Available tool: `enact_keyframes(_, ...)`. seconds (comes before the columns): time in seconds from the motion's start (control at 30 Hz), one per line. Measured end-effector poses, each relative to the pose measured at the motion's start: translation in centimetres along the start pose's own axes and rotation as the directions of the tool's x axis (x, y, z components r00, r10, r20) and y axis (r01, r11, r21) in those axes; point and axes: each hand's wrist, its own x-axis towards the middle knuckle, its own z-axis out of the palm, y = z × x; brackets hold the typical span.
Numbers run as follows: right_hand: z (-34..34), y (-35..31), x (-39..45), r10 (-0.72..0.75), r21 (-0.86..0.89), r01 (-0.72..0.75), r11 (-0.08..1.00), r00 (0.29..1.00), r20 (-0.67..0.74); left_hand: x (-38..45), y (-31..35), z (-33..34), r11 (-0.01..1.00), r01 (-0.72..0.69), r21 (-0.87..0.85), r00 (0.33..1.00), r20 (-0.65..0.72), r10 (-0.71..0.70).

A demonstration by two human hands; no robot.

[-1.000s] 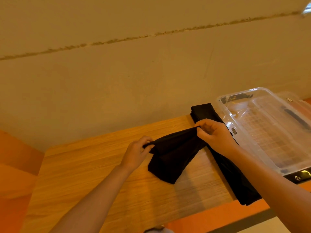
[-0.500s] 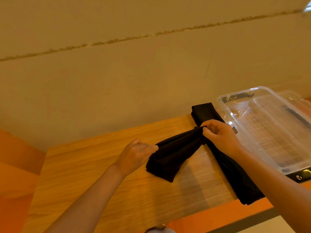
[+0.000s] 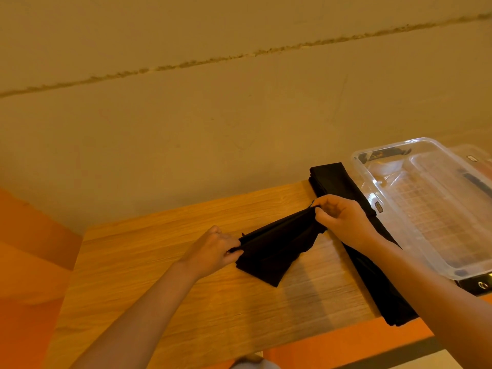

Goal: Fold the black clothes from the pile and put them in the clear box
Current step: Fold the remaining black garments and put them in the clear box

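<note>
At the left, the left hand [image 3: 213,251] pinches one end of a black garment [image 3: 277,249], fingers curled tight on the fabric just above the wooden surface [image 3: 149,283]. The cloth stretches taut up and rightward to the right hand [image 3: 343,219], whose thumb and fingertips nip the other end – its lower part sags onto the wood in a loose fold. Beneath the right forearm lies the pile of black clothes [image 3: 332,179], a long dark stack running along the surface's right side. Just beside it stands the clear box [image 3: 436,209], open and seemingly empty (a dark strip shows at its far end, unclear what).

This looks like mid-fold on one garment. Next, I judge, the two ends must be brought together, flattened – then lifted rightward over the pile into the box.
</note>
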Motion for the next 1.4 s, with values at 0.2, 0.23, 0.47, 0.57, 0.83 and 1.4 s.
enact_keyframes(0.2, 0.2, -0.9, 0.4, -0.046, -0.032, 0.046, 0.998, 0.999, -0.003, -1.1, -0.8, -1.3, 0.999, -0.044, -0.007, 0.991, -0.126, 0.043)
enact_keyframes(0.23, 0.0, -1.2, 0.5, -0.058, -0.029, 0.057, 0.998, 0.998, -0.024, -1.1, -0.7, -2.1, 0.998, -0.012, -0.060, 0.986, -0.168, 0.002)
enact_keyframes(0.47, -1.4, -3.9, 2.2, -0.144, 0.011, 0.147, 0.989, 0.982, -0.122, 0.2, 1.8, -11.0, 0.823, 0.105, -0.558, 0.895, -0.308, -0.323)
enact_keyframes(0.57, -2.0, -6.1, 3.1, -0.195, 0.037, 0.201, 0.979, 0.973, -0.122, 0.5, 2.7, -14.8, 0.859, 0.018, -0.512, 0.911, -0.345, -0.226)
enact_keyframes(0.83, -4.0, -10.3, 5.8, -0.298, 0.021, 0.299, 0.954, 0.953, -0.061, 0.0, 6.9, -23.0, 0.961, -0.176, -0.214, 0.966, -0.227, 0.126)
enact_keyframes(1.4, -1.9, -9.8, 6.8, -0.257, -0.053, 0.260, 0.964, 0.965, 0.060, -1.2, 3.1, -18.5, 0.937, 0.064, -0.343, 0.984, -0.138, -0.117)
